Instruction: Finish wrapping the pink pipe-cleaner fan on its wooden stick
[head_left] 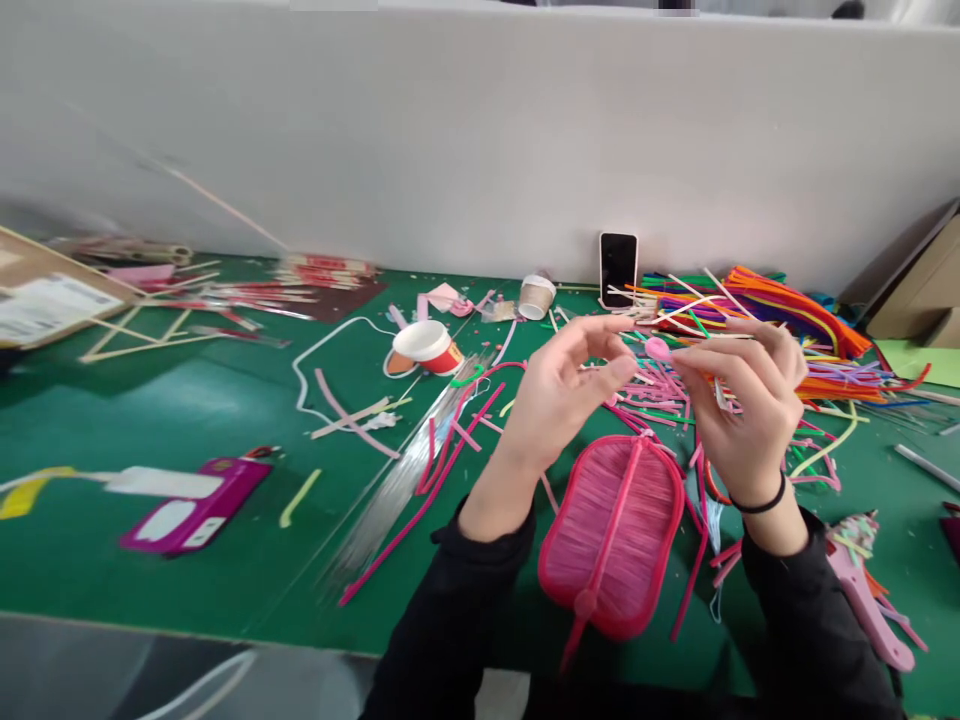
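Between the fingertips of my right hand [742, 400] is a small pink pipe cleaner curl [658, 348], its rounded end pointing toward my other hand. My left hand [566, 390] is raised just left of the curl, thumb and fingertips drawn together; whether anything thin is between them cannot be made out. Below both hands lies a pink fan [615, 535] with a fuzzy red-pink rim and a central rib running down to a handle. Pink pipe cleaners [457, 450] lie loose left of the fan.
Colourful pipe cleaners [795, 320] are heaped at the back right, near an upright phone [619, 268]. A paper cup [427, 347] lies tipped near a bundle of thin wires [409, 480]. A purple box [199, 510] is at left, pink-handled glue gun [870, 610] at right.
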